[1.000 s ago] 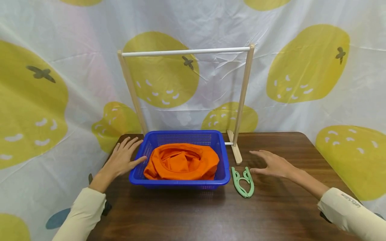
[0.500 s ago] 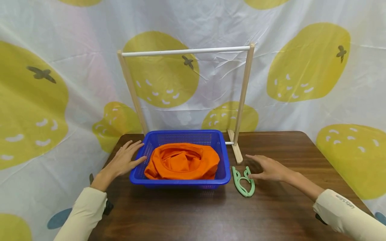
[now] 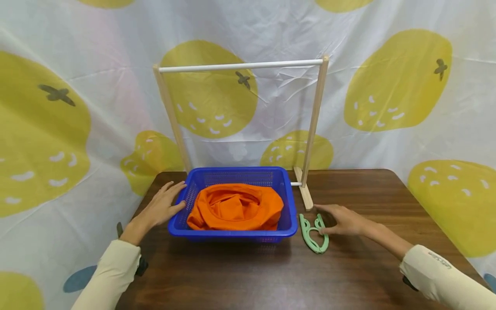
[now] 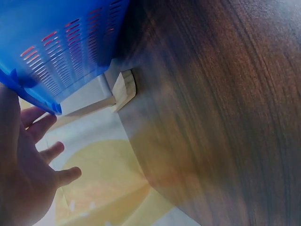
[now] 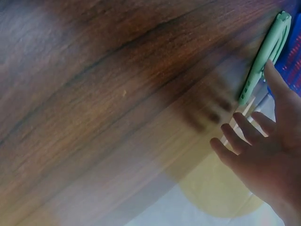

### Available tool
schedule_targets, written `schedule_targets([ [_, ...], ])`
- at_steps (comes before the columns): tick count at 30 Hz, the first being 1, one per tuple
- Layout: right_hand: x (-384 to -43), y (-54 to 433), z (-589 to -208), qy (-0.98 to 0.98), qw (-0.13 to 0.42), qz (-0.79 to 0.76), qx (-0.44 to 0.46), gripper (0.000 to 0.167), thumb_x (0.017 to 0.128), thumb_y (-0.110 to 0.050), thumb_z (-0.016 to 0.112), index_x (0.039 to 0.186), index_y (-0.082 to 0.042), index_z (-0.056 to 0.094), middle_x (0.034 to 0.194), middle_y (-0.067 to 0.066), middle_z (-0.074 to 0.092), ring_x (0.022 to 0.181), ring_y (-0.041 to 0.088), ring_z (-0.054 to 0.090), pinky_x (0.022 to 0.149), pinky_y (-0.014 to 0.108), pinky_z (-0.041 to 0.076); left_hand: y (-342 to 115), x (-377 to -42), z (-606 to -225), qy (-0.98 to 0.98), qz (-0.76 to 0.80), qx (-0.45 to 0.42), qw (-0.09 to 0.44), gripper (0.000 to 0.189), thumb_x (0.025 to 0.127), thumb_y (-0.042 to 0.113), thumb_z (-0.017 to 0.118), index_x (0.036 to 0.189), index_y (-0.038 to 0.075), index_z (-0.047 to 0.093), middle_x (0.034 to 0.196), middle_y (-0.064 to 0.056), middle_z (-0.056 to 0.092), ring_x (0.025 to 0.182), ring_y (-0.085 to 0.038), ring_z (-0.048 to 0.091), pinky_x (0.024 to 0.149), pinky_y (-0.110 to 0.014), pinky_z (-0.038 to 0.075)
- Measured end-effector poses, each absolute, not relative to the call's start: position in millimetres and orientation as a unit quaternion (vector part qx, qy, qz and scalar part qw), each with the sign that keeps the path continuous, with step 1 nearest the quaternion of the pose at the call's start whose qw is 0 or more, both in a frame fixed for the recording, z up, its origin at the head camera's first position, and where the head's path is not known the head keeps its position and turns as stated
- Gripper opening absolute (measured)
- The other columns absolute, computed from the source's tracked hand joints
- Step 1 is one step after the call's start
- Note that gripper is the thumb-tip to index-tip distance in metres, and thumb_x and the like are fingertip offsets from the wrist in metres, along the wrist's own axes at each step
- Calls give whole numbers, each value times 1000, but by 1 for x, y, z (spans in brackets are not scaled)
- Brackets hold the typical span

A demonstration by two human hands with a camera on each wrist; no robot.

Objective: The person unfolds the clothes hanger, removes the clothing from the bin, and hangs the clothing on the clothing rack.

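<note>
A blue perforated plastic basket (image 3: 232, 234) holds a bunched orange cloth (image 3: 234, 209). My left hand (image 3: 156, 211) is at the basket's left rim, fingers spread and thumb over the edge; in the left wrist view, fingertips (image 4: 46, 123) lie close under the rim, and I cannot tell how firmly they touch. Right of the basket lies a green folding clothes hanger (image 3: 311, 241), its arms folded upward. Over its right arm hovers my right hand (image 3: 345, 220), fingers stretched. In the right wrist view the thumb (image 5: 275, 77) overlaps the hanger (image 5: 263, 59); contact is unclear.
Behind the basket stands a rack with wooden posts (image 3: 315, 112) and a white top rod (image 3: 240, 66). Its right foot (image 3: 305, 196) reaches toward the hanger. The brown wooden table (image 3: 248, 275) backs onto a curtain (image 3: 286, 26) printed with yellow fruit.
My right hand has moved left and slightly down, from beside the hanger to over its right arm. The left hand has closed in slightly on the basket rim. Basket and cloth stay put.
</note>
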State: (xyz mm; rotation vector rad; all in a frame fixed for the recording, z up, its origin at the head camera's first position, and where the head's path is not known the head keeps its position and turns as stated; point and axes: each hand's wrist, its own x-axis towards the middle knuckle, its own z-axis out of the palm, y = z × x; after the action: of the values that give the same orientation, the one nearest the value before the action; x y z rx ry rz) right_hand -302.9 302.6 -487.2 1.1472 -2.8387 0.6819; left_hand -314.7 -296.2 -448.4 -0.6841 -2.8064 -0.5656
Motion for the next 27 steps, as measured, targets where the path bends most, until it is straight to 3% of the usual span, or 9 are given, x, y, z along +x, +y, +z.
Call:
schedule_targets([
  [11,-303,299,-487,-909,3,204,364,72,84,-32,89,136,9,61,129,27,64,119,49,60,97,65,49,-296,-314,-450,-950,-200,-220,92,61,101,24,63,154,-1,45,161,-23,40,149,-52,26,117,-72,21],
  [23,-306,297,-485,-926,-33,202,316,72,79,-38,92,128,9,67,109,15,65,96,27,61,79,39,52,-295,-313,-452,-950,-211,-216,76,63,102,24,62,156,-1,41,164,-22,36,151,-51,22,116,-73,20],
  [27,-307,297,-484,-928,-35,220,299,66,78,-36,93,124,5,69,105,13,64,93,26,60,78,37,51,-296,-315,-450,-950,-210,-217,75,63,102,24,61,157,-1,41,164,-22,36,151,-51,22,116,-74,20],
])
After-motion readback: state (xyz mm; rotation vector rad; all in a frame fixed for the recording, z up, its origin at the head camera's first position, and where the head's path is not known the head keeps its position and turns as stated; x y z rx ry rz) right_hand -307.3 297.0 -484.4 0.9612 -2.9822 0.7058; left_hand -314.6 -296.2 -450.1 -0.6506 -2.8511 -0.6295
